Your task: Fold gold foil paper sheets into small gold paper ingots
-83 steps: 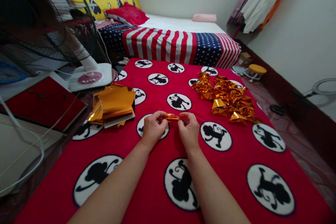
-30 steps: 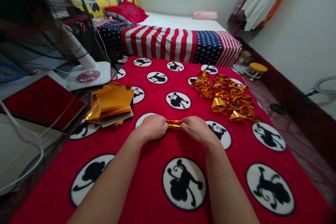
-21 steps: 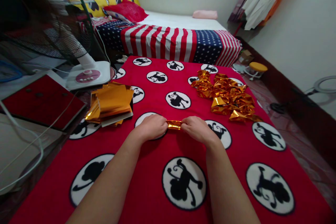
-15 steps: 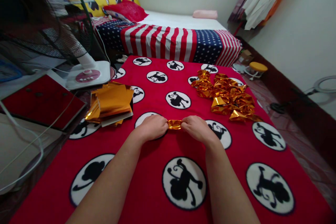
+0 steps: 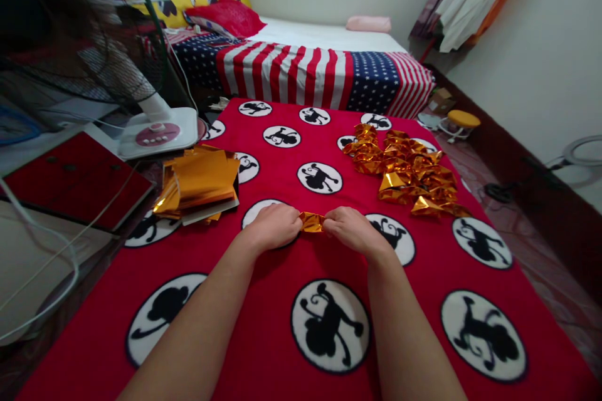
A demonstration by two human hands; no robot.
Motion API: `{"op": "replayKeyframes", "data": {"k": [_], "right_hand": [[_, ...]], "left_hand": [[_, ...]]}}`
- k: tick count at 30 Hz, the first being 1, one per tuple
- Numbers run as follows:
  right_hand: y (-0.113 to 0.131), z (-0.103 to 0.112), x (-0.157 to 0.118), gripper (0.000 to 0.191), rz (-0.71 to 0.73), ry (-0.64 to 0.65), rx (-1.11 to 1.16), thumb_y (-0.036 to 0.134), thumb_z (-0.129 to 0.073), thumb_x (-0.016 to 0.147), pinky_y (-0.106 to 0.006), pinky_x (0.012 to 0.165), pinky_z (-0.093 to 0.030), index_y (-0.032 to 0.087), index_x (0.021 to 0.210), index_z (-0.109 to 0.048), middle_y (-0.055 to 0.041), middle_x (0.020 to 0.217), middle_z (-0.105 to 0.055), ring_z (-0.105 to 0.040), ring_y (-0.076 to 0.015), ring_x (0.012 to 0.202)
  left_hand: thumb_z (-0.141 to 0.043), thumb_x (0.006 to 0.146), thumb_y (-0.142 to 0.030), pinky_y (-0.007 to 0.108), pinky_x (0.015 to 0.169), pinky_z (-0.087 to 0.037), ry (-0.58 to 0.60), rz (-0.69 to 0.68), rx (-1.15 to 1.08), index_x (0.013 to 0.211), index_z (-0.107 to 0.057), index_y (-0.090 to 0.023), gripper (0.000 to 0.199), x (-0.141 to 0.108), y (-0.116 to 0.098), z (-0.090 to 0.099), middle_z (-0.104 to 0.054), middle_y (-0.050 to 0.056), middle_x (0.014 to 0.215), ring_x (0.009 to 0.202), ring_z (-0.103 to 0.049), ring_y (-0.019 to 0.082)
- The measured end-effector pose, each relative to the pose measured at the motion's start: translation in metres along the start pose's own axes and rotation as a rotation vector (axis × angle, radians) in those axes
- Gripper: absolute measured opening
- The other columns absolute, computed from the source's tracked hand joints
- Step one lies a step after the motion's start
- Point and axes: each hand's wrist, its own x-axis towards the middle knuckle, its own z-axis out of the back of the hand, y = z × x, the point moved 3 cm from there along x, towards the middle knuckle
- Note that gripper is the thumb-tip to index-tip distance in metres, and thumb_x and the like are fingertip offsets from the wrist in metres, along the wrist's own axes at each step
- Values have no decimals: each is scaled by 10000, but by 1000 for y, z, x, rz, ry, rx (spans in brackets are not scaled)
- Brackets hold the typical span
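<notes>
A small shiny gold foil piece (image 5: 312,222) is stretched between my two hands, just above or on the red cloth (image 5: 263,338) with round monkey prints. My left hand (image 5: 278,225) is closed on its left end, and my right hand (image 5: 347,228) grips its right end. The fingertips are partly hidden behind the knuckles. To the left lies a stack of flat gold foil sheets (image 5: 202,177). On the right, several twisted gold foil pieces (image 5: 404,169) are heaped together.
A fan with a white base (image 5: 181,128) stands at the left beside a dark red panel (image 5: 70,169). Behind the cloth is a bed with a striped and starred cover (image 5: 291,75). A yellow-topped stool (image 5: 463,118) is on the floor at right.
The foil between my hands looks more creased and pinched in the middle. Both hands have stayed almost in place, still closed on its ends.
</notes>
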Motion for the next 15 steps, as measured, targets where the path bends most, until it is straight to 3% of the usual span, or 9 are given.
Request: {"op": "replayKeyframes", "data": {"k": [6, 15], "right_hand": [[1, -1, 0, 222, -6, -22, 49, 226, -436, 732, -270, 514, -205, 174, 555, -559, -8, 524, -489, -414, -118, 529], [-5, -4, 2, 172, 14, 53, 182, 228, -436, 697, -270, 502, -196, 176, 544, -494, 11, 517, -454, -384, -100, 500]], "left_hand": [[-376, 850, -271, 297, 641, -423, 11, 7, -5, 829, -739, -185, 374, 1, 1, -1, -744, 146, 901, 812, -682, 248], [-353, 855, -278, 298, 650, -415, 52, 6, -16, 854, -738, -169, 399, 2, 1, 1, -739, 149, 920, 828, -673, 245]]}}
